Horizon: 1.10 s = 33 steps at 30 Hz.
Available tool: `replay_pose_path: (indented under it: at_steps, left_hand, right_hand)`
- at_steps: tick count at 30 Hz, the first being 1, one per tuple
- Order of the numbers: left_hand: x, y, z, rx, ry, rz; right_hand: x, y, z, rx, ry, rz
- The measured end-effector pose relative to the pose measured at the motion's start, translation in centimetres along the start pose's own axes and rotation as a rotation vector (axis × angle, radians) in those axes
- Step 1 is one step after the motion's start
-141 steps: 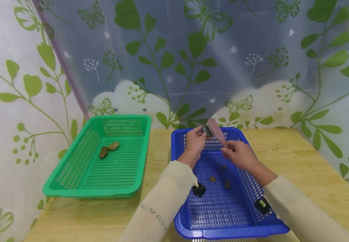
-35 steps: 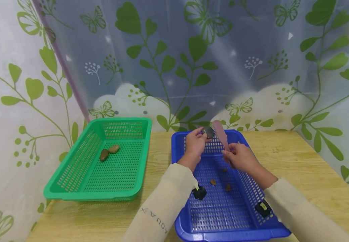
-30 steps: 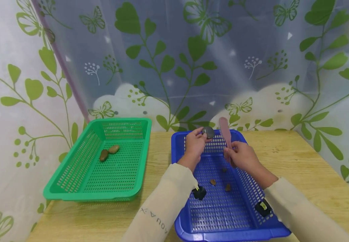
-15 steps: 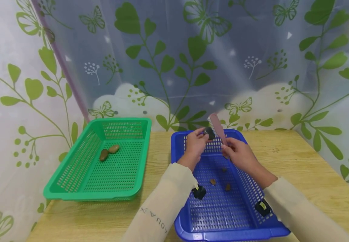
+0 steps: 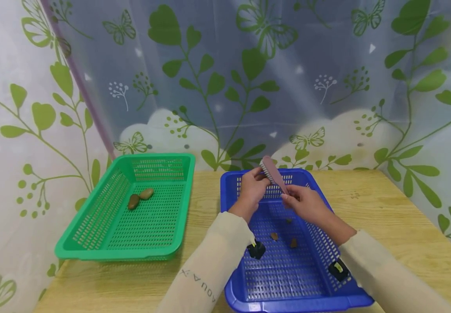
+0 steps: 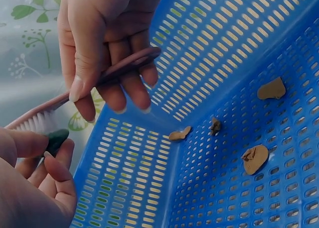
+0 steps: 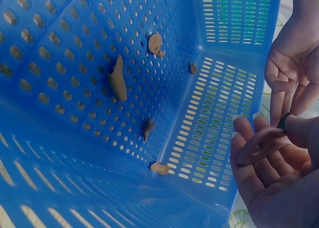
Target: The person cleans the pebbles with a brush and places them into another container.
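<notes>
My left hand (image 5: 252, 187) pinches a smooth dark stone (image 6: 58, 140) between thumb and fingers above the far end of the blue basket (image 5: 300, 303). From the head view the stone is hidden behind fingers and brush. My right hand (image 5: 305, 203) holds a pink brush (image 5: 274, 171) by its handle, which has a loop at its end in the right wrist view. White bristles (image 6: 37, 122) face the stone and reach it or nearly so. Several flat brown bits (image 5: 274, 236) lie on the basket floor beneath both hands.
To the left stands a green basket (image 5: 184, 208) with a dark brown stone (image 5: 133, 201) and a tan stone (image 5: 146, 194) side by side. Both baskets sit on a wooden table (image 5: 362, 195). A leaf-patterned curtain (image 5: 217, 78) hangs behind it.
About a second ago the brush was drawn right, off the stone; it has since swung back left over it. The left hand keeps its place, and the stone has gone behind the brush.
</notes>
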<state>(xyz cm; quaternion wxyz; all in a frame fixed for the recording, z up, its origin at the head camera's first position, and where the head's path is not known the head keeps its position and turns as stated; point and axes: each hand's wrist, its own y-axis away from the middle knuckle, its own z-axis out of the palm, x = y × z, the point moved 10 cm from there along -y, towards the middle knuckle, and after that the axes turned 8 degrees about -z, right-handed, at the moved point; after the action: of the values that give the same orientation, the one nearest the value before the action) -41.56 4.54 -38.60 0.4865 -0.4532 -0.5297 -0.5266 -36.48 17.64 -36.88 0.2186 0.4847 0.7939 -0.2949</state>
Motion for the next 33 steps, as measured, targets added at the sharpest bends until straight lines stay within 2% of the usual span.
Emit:
replay_pose_path:
  at_steps: [11,18,21,26,33]
  left_hand:
    - [-0.5,0.0,-0.2,-0.003,-0.005,-0.03]
    - [-0.7,-0.2,-0.1,-0.01,0.04,-0.037]
    - [-0.7,-0.2,-0.1,-0.024,0.067,-0.036]
    - [-0.6,-0.1,-0.1,-0.034,0.067,-0.031]
    - [-0.4,-0.4,0.1,-0.022,0.072,-0.04]
  right_hand:
    - [1.4,0.4,-0.3,-0.001,0.063,0.13]
    - [2.1,0.5,-0.6,0.043,0.016,0.177]
    - [2.1,0.5,-0.9,0.072,0.03,0.163]
    - [1.2,0.4,-1.1,0.106,0.038,0.071]
    - [0.5,0.3,-0.9,0.075,0.048,0.027]
